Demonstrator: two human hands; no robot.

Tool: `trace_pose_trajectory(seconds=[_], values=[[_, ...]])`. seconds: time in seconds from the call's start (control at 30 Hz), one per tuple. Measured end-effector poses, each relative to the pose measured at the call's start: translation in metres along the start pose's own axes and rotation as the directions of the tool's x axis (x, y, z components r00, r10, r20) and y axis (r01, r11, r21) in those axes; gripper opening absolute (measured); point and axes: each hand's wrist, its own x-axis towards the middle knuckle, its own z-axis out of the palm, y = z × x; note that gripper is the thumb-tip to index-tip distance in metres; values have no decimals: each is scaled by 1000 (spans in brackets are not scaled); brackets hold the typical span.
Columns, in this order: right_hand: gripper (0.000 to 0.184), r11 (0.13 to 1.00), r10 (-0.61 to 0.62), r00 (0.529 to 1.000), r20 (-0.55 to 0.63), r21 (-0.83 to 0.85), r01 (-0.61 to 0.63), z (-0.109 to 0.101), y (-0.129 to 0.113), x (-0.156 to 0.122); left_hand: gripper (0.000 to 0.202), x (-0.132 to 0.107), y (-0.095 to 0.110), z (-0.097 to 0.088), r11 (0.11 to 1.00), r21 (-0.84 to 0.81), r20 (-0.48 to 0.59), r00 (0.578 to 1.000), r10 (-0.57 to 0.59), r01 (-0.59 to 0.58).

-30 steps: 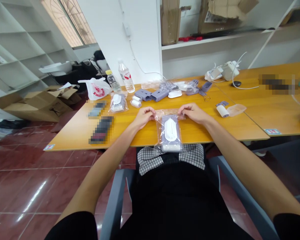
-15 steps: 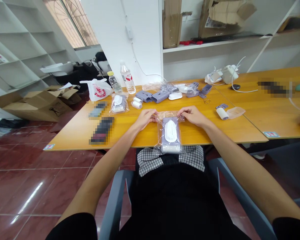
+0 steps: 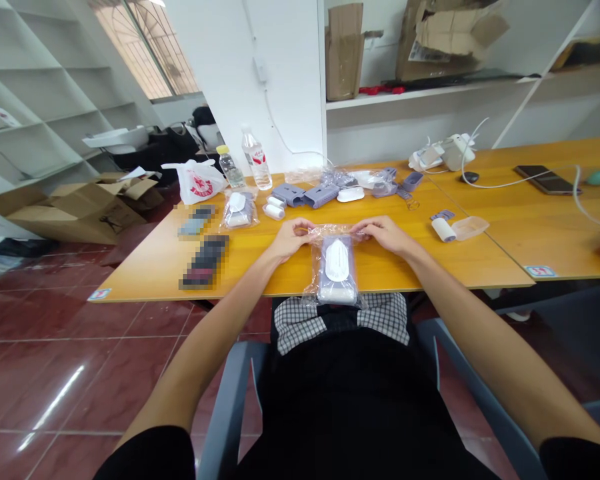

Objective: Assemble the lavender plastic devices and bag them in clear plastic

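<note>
A clear plastic bag [image 3: 314, 273] lies at the table's front edge, its lower end reaching past the edge. Inside it are a grey-purple plastic holder [image 3: 325, 248], a white oval brush-like piece [image 3: 337, 261] and a white roll [image 3: 337, 294]. My left hand [image 3: 295, 238] pinches the bag's far left corner. At the far right corner, my right hand [image 3: 379, 231] has its fingers closed on the same edge. Beyond my left hand sits another packed bag [image 3: 239, 209] with similar pieces, and small white rolls [image 3: 274, 211] lie beside it.
Grey-purple holders [image 3: 322, 195] and loose plastic bags lie along the back. Two bottles [image 3: 258, 162] and a white carrier bag [image 3: 200, 181] stand back left. To the right are a white roll [image 3: 445, 230], a clear tray [image 3: 471, 228], a phone [image 3: 550, 180] and cables.
The bag has shifted slightly left, and its far edge looks flatter and straighter between my hands. Both hands keep their hold.
</note>
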Motion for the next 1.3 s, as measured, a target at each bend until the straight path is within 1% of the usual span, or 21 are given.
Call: trace_pose_trajectory(seconds=[0.1,0.2,0.37,0.43,0.5,0.53,0.57,0.6,0.63,0.67,0.7,0.73,0.77,0.8,0.87,0.93,0.97,1.07,1.17,1.23,1.3], values=[[30,1000,-22,1000,22,-17,22,2,0,-2,33,1,-2,-1,998,59,-39,999,22,-20],[38,1000,-21,1000,17,-14,21,4,4,-2,28,2,-3,-1,994,99,-66,997,44,-38],[40,1000,-4,1000,18,5,4,4,10,2,24,4,-1,-2,981,185,-81,993,81,-65],[40,1000,-14,1000,21,-23,15,4,12,3,23,4,3,-4,970,229,-102,989,109,-83],[41,994,-49,999,-1,-96,48,5,11,1,21,1,9,-5,944,300,-129,975,182,-136],[42,985,-82,996,-27,-153,77,6,9,0,20,-1,13,-5,917,354,-133,961,242,-182],[43,968,-130,990,-58,-224,114,7,6,-3,18,-3,17,-3,870,427,-119,938,324,-246],[43,940,-191,977,-95,-303,154,9,1,-6,16,-6,22,-1,805,502,-79,910,407,-317],[43,901,-261,957,-122,-386,196,12,-3,-10,15,-10,26,3,737,558,-22,881,473,-382],[43,851,-333,934,-130,-468,238,15,-9,-15,17,-14,30,7,675,591,57,858,511,-442],[44,804,-393,910,-132,-529,271,18,-14,-21,21,-18,33,12,631,601,146,843,517,-491],[48,767,-424,901,-95,-567,301,22,-20,-26,29,-22,37,17,608,597,230,838,494,-523],[56,733,-419,908,-7,-592,334,26,-24,-32,37,-26,39,21,604,585,318,838,444,-542],[62,716,-378,923,77,-608,344,29,-28,-37,44,-29,40,24,613,572,394,838,378,-545],[72,715,-255,949,184,-625,313,35,-31,-45,57,-34,40,26,647,574,473,848,238,-502],[76,718,-151,956,250,-637,280,39,-30,-49,68,-38,37,23,688,584,486,864,128,-431],[78,712,-118,955,274,-646,274,40,-29,-50,73,-39,36,19,712,581,487,869,86,-396],[85,677,-75,943,323,-678,286,40,-26,-53,83,-45,32,11,762,565,486,874,4,-317],[87,660,-40,939,341,-697,281,39,-25,-59,86,-51,31,7,758,579,483,875,-24,-299],[87,658,-12,940,341,-705,264,37,-24,-61,87,-53,30,6,753,585,477,879,-18,-301],[88,662,15,942,335,-709,241,34,-24,-61,87,-49,27,3,767,570,458,889,1,-294]])
